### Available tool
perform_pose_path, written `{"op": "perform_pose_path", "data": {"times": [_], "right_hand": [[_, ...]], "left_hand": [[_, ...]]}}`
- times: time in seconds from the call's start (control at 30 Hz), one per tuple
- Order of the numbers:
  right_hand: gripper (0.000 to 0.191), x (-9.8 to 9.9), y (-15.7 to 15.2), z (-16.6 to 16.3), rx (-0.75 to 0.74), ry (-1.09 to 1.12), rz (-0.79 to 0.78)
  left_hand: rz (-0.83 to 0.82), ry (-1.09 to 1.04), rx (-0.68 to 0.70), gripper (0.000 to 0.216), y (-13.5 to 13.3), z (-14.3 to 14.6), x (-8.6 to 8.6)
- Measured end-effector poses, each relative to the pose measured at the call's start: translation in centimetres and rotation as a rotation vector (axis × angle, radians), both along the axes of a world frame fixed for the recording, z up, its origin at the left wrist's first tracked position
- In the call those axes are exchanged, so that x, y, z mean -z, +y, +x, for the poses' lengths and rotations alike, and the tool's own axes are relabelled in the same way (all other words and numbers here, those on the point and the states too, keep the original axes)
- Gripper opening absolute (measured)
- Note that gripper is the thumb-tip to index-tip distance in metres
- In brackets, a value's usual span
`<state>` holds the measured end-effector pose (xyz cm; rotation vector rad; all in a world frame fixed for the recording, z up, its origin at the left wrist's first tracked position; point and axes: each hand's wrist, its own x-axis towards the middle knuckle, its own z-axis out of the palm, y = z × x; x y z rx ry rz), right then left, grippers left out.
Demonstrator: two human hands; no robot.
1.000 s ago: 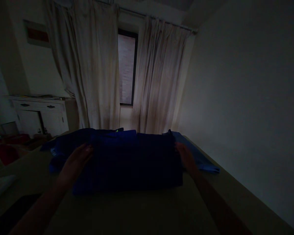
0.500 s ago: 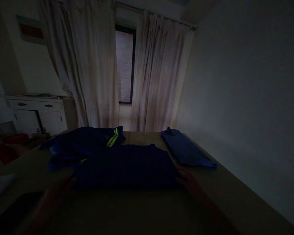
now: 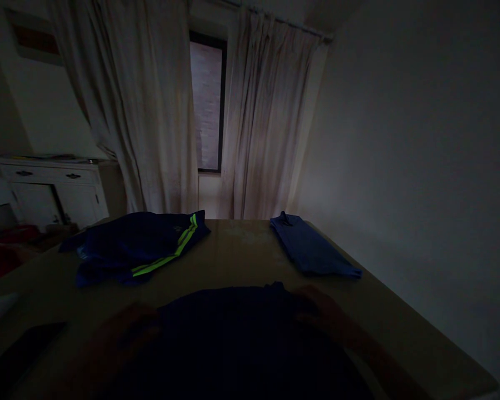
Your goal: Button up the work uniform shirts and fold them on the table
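The room is very dim. A dark navy garment (image 3: 237,328) lies near me on the table (image 3: 241,250). My left hand (image 3: 127,328) rests at its left edge and my right hand (image 3: 323,314) at its right edge. Both hands seem to grip the cloth, but their fingers are too dark and blurred to read. Farther back on the left lies a crumpled navy garment with neon-green stripes (image 3: 139,247). A folded blue shirt (image 3: 310,250) sits at the back right.
Cream curtains (image 3: 150,111) flank a dark window (image 3: 206,105) behind the table. A white dresser (image 3: 50,189) stands at the left, with red fabric (image 3: 4,255) in front of it. A dark flat object (image 3: 20,350) lies at the table's left front. A bare wall (image 3: 420,166) runs along the right.
Both hands have drawn the dark navy garment toward me across the table. That uncovered the striped garment and the table's middle.
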<state>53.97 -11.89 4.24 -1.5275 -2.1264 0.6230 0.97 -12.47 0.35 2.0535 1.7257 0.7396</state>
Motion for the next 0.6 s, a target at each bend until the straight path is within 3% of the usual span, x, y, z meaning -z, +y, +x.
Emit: {"op": "perform_pose_path", "data": {"times": [0.07,0.17,0.3,0.43,0.53,0.6], "right_hand": [[0.046,-0.1,1.8,-2.9,-0.134,-0.067,-0.003],[0.027,0.1,2.9,-4.8,-0.213,-0.183,-0.027],[0.008,-0.8,2.7,-4.2,-0.27,-0.167,0.011],[0.01,-2.4,4.7,-4.2,-0.259,-0.056,0.101],[0.012,-2.2,7.1,-5.3,-0.279,-0.105,0.028],[0.032,-1.6,8.2,-6.1,-0.273,-0.133,-0.085]], "left_hand": [[-0.009,0.088,0.098,0.046,0.8,3.0,0.1],[-0.069,0.165,0.278,0.032,2.5,6.4,-0.4],[-0.141,0.092,0.34,0.024,3.7,6.5,-2.2],[-0.119,0.031,0.362,0.03,5.9,5.6,-3.6],[-0.139,0.079,0.379,0.029,8.0,6.2,-2.6],[-0.199,0.134,0.372,0.03,9.3,6.6,-1.4]]}}
